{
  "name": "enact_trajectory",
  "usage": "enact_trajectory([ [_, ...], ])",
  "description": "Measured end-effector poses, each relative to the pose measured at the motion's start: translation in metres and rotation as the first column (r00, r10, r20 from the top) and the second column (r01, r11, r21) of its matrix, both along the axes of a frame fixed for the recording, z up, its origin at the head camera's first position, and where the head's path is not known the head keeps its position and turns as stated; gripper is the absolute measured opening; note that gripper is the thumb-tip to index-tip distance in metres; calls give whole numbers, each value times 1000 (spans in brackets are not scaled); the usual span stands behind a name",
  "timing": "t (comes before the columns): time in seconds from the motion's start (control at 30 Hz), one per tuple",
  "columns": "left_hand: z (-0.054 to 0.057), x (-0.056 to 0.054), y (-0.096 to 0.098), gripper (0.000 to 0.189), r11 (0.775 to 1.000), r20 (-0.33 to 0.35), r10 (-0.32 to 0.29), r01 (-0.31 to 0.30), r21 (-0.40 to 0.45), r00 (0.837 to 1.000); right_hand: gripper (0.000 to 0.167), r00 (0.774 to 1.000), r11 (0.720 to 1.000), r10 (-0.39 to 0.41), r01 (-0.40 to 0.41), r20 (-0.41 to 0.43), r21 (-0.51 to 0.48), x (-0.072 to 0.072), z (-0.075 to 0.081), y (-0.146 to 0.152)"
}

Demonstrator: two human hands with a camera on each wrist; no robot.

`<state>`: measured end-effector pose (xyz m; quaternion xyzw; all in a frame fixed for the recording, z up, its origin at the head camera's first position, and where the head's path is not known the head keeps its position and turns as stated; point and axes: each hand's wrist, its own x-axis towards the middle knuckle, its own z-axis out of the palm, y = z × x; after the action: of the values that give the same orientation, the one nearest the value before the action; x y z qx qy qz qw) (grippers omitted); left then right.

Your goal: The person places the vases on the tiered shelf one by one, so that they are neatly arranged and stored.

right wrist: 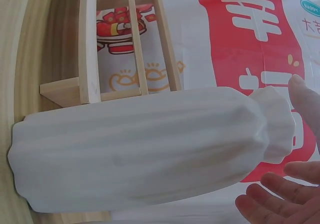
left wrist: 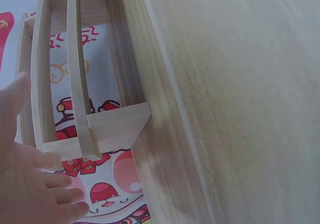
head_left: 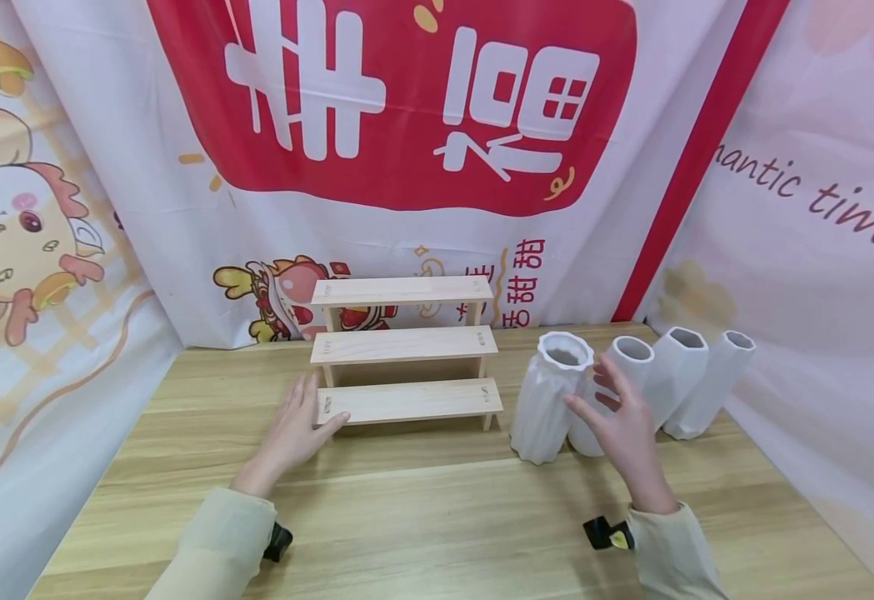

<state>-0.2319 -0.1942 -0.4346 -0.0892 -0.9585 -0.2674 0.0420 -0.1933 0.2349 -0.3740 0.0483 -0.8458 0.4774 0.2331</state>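
My left hand (head_left: 292, 429) is at the left end of a three-tiered wooden display stand (head_left: 410, 402), fingers extended, thumb over the lowest shelf's front corner. Whether it touches the wood I cannot tell. In the left wrist view this hand (left wrist: 37, 194) has its fingers loosely straight beside the shelf ends. On the right, a white fluted vase (head_left: 541, 408) with a wavy rim stands upright on the table. My right hand (head_left: 627, 425) is just right of its neck, thumb and fingers spread. The right wrist view shows a gap between this hand (right wrist: 285, 199) and the vase (right wrist: 140, 149).
Three more white vases stand in a row to the right: a round-mouthed one (head_left: 633, 350) partly behind my right hand, an angular one (head_left: 676, 375) and a slim one (head_left: 710, 392). A printed cloth backdrop (head_left: 407, 183) hangs behind the wooden table (head_left: 422, 533).
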Motion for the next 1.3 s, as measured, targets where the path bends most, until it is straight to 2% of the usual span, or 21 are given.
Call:
enact_trajectory([
  [0.13,-1,-1,-1,88,1000,8,1,-2,7,1000,72,1000,1000,13,-13,-8,-2,-1,-1,0],
  [0.4,-8,-3,-3,90,1000,8,0,0,4,1000,76,999,1000,27,-27,46,-5,-4,-3,-1],
  [0.77,-14,-4,-6,82,1000,24,11,-11,-13,1000,77,995,999,47,-45,84,-16,-7,-4,-3],
  [1.17,-18,-4,-5,68,989,-92,-25,11,-149,995,77,994,998,67,-66,86,-21,-10,-4,-6],
  [1.3,-18,-2,-5,65,984,-98,-33,15,-179,995,77,994,998,68,-67,86,-15,-13,-6,-6],
])
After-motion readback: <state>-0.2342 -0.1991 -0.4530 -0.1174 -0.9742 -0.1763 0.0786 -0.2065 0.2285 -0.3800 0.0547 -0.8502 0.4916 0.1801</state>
